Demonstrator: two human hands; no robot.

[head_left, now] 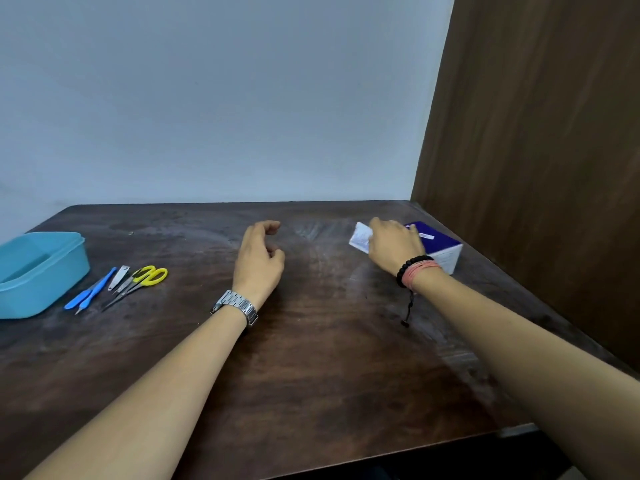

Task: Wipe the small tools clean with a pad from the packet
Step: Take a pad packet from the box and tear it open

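Left hand (258, 261) hovering; right hand (393, 245) gripping packet (360, 237).

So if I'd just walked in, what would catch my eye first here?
Probably the right hand at the far right of the dark wooden table, gripping a small white packet beside a purple-and-white box. Then the bright colours on the left: yellow-handled scissors among small tools, next to a blue tub.

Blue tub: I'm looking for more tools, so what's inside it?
The visible part of the blue tub's inside shows only bare plastic. Its near wall and the picture's edge hide the rest.
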